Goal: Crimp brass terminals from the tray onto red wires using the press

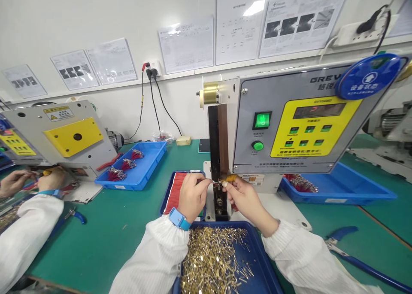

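Observation:
Both my hands meet at the crimping head of a grey machine (219, 199). My left hand (194, 195), wearing a blue wrist strap (179, 219), pinches a thin wire-like piece (215, 183) at the head's left side. From the right, my right hand (243, 199) is closed in a pinch at the same spot, a yellow covering (231, 178) on a finger; what it grips is too small to make out. Below my wrists, a dark blue tray (262, 259) holds many loose gold-coloured metal pins (212, 259). Beside my left hand lie red wires (175, 191) in another tray.
A blue tray (354, 191) with red wire bundles stands at right, near blue-handled pliers (343, 240). Another blue tray (144, 167) sits left. A co-worker's hands (51, 179) work at a neighbouring machine (61, 135), with blue-handled cutters (77, 216) nearby on the green table (119, 238).

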`<state>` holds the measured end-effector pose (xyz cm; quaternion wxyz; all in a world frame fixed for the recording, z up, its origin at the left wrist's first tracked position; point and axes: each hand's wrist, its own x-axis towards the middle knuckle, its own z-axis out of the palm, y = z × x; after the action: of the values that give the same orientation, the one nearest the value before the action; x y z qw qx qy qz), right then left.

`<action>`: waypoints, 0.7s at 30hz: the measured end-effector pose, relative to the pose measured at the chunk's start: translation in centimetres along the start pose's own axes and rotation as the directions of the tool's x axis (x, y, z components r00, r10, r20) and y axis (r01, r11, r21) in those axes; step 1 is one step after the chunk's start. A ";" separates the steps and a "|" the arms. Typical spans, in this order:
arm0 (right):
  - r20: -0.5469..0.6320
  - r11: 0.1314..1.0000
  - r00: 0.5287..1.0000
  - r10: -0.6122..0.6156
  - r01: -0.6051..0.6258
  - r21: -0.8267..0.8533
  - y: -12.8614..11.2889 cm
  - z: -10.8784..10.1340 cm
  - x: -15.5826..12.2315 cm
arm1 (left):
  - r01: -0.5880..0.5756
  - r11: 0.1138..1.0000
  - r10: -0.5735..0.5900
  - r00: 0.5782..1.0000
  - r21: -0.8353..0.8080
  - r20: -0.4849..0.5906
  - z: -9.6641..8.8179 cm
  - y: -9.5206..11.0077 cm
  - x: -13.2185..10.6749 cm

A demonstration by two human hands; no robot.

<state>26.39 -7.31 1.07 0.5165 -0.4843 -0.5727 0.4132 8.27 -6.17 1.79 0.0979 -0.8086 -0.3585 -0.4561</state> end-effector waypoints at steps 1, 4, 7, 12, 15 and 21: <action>-0.002 1.000 1.000 0.001 -0.001 -0.008 0.0 0.0 0.0 | 0.003 1.000 -0.003 1.000 0.002 -0.001 0.0 0.0 0.0; -0.022 0.999 1.000 0.002 -0.003 -0.036 0.3 0.2 -0.1 | 0.010 1.000 -0.010 1.000 -0.009 0.011 0.0 0.0 0.0; -0.052 0.998 0.998 -0.018 0.016 -0.054 0.8 0.3 -0.1 | 0.012 1.000 -0.012 1.000 -0.017 0.019 0.0 -0.1 0.0; -0.063 0.998 0.997 -0.038 0.036 -0.042 1.0 0.4 -0.1 | 0.007 1.000 -0.007 0.999 -0.002 0.031 0.2 -0.2 -0.1; -0.053 1.000 0.998 -0.022 0.021 -0.024 0.9 0.4 -0.2 | 0.011 1.000 -0.011 0.999 -0.005 0.039 0.2 -0.3 -0.1; -0.055 0.999 0.998 -0.020 0.018 -0.032 1.0 0.4 -0.2 | 0.017 1.000 -0.016 0.999 -0.011 0.041 0.3 -0.4 -0.2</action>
<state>26.09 -7.27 0.05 0.5283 -0.4983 -0.5691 0.3856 8.17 -5.84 1.41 0.0820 -0.8153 -0.3645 -0.4423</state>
